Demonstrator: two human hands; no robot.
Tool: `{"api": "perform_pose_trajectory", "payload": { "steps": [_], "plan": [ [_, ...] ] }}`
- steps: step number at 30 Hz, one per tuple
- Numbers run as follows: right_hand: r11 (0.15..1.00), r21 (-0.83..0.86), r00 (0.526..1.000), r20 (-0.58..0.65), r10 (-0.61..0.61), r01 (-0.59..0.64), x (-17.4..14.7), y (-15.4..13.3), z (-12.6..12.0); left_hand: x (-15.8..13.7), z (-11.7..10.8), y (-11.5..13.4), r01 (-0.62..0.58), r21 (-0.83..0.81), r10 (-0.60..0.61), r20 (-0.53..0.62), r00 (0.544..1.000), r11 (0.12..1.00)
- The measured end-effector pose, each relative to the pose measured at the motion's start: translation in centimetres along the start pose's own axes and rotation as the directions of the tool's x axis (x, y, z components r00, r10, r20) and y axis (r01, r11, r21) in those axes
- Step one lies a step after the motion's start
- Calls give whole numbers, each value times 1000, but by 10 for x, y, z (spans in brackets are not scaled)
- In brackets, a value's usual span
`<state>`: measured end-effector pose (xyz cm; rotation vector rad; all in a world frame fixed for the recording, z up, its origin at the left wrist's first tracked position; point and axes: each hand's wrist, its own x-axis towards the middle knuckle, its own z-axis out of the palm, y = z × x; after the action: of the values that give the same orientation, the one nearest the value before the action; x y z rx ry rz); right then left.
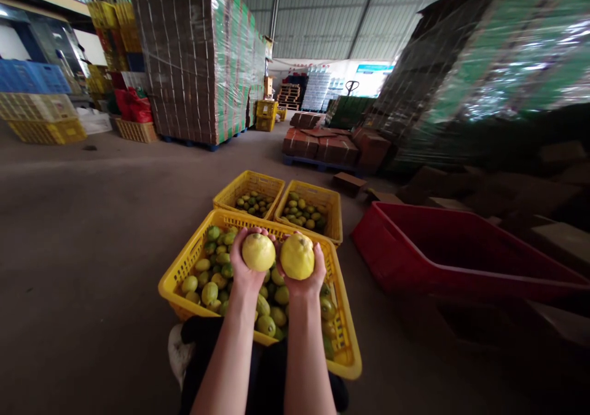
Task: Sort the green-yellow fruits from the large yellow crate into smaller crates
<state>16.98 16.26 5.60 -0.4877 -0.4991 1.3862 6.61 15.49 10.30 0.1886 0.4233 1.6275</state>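
Note:
Cupped in my left hand [240,266] is a pale yellow lemon [259,252]. A second, slightly larger and brighter lemon [297,256] rests in my right hand [315,278]. Both hands are side by side, palms up and fingers curled round the fruit, held above a large yellow plastic crate [184,252]. Inside that crate lie many green and yellowish lemons [209,292]; my forearms hide part of them.
Two smaller yellow crates, the left one [225,196] and the right one [332,209], hold more greenish fruit just beyond. At right stands a deep red tub [387,249] among cardboard. Wrapped pallet stacks [179,64] rise behind, with flat cartons on a blue pallet [318,164].

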Motion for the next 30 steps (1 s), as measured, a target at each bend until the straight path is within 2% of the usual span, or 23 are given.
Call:
{"api": "perform_pose_trajectory", "payload": {
  "steps": [10, 14, 17, 20, 25, 30],
  "plan": [
    [999, 35, 999, 26, 30, -31, -1, -4, -1, 2, -2, -3, 53, -86, -56, -30, 998, 995],
    [993, 37, 991, 72, 114, -116, 0, -9, 4, 10, -5, -5, 72, -193, -97, -124, 988, 979],
    [988, 80, 991, -7, 133, -132, 0, -10, 11, 14, -5, -6, 79, -211, -122, -198, 973, 974],
    [984, 127, 985, -110, 136, -122, 1, -9, 16, 15, -3, -6, 120, -226, -166, -199, 966, 967],
    [985, 161, 986, -138, 91, -68, 3, -8, 16, 15, -1, -4, 191, -320, -255, -173, 951, 928],
    [979, 192, 977, -187, 106, -70, 8, -5, 17, 20, -6, -8, 179, -310, -237, -164, 957, 934]
  ]
}}
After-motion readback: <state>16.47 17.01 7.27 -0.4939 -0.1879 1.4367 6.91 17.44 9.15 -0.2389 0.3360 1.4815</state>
